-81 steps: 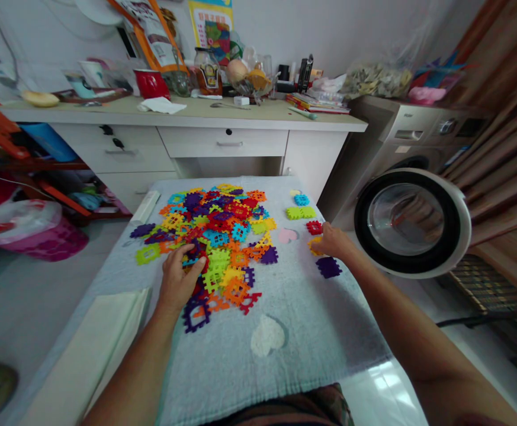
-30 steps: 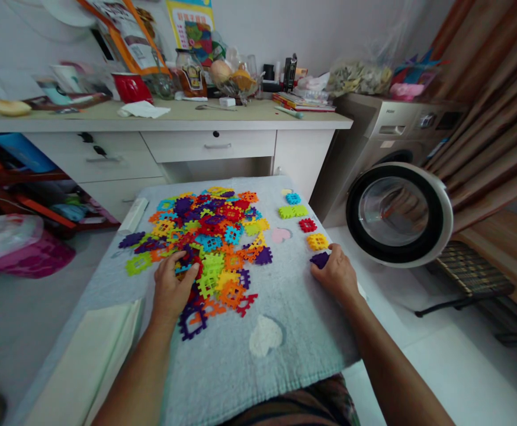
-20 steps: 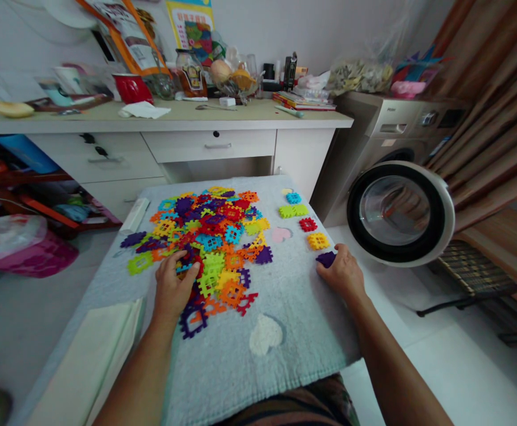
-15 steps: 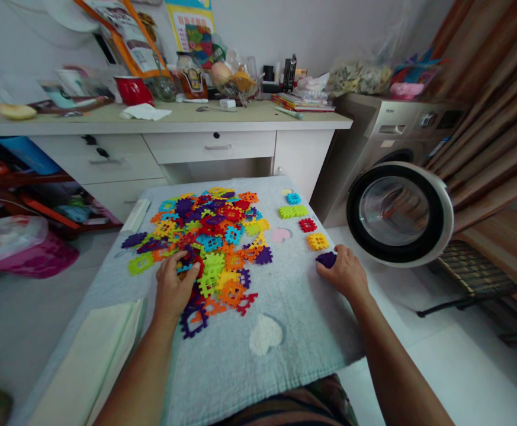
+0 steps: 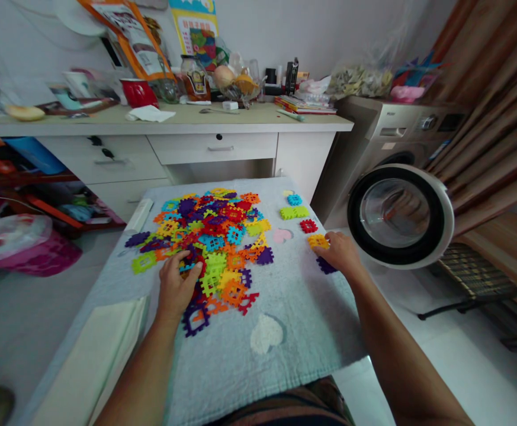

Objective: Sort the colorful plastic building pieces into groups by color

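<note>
Flat square plastic building blocks with notched edges lie in a mixed-colour pile (image 5: 222, 231) on the cloth-covered table. My left hand (image 5: 177, 284) rests at the pile's near left side, thumb and fingers apart, with several pieces between them. At the right edge, my right hand (image 5: 340, 254) has its thumb and fingertips closed on a yellow building block (image 5: 317, 241). Partly beneath that hand lies a purple block (image 5: 324, 265). Beyond it, a red block (image 5: 308, 226), a green group (image 5: 294, 212) and a blue block (image 5: 294, 200) form a row.
A folded pale cloth or sheet (image 5: 93, 349) lies along the table's left side, with a white strip-like box (image 5: 140, 216) farther back. Behind stands a cluttered counter (image 5: 240, 121). A washing machine with its round door (image 5: 400, 215) open is at the right.
My right hand has let go of the purple block and moved slightly away from me to the yellow one. My left hand stays at the pile. The view has shifted slightly.
</note>
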The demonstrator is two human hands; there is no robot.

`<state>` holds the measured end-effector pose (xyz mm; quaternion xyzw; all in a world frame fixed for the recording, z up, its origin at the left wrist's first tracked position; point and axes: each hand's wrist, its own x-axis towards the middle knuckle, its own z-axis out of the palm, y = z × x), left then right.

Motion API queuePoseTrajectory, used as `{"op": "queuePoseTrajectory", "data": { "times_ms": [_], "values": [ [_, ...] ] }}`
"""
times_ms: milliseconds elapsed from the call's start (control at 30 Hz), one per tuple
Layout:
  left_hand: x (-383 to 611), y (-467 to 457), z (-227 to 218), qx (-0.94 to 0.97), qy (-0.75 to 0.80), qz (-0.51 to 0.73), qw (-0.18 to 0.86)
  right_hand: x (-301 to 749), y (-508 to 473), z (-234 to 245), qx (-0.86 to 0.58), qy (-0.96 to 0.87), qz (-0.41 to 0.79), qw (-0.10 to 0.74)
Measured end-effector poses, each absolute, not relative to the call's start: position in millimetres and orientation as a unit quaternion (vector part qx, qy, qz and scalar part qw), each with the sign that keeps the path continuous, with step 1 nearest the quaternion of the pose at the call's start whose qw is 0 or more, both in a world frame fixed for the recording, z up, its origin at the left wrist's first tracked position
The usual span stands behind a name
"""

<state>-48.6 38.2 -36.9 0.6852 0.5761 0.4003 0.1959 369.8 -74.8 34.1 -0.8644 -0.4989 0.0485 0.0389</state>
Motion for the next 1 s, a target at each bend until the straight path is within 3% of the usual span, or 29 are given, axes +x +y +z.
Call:
{"op": "queuePoseTrajectory", "data": {
  "times_ms": [367, 533, 700, 833, 1000],
  "values": [
    [-47, 37, -35, 0.689, 0.575, 0.399, 0.189, 368, -78, 29, -0.862, -0.500, 0.014, 0.078],
    [-45, 36, -33, 0.680, 0.578, 0.411, 0.189, 345, -73, 41, -0.828, -0.527, -0.043, 0.185],
    [-45, 37, -34, 0.661, 0.576, 0.429, 0.217, 284, -26, 46, -0.723, -0.633, 0.054, 0.271],
    [-42, 42, -35, 0.646, 0.595, 0.428, 0.213, 248, 16, 20, -0.688, -0.651, 0.099, 0.304],
    [-37, 57, -23, 0.635, 0.644, 0.327, 0.274, 241, 36, -24, -0.678, -0.624, 0.068, 0.383]
  ]
}}
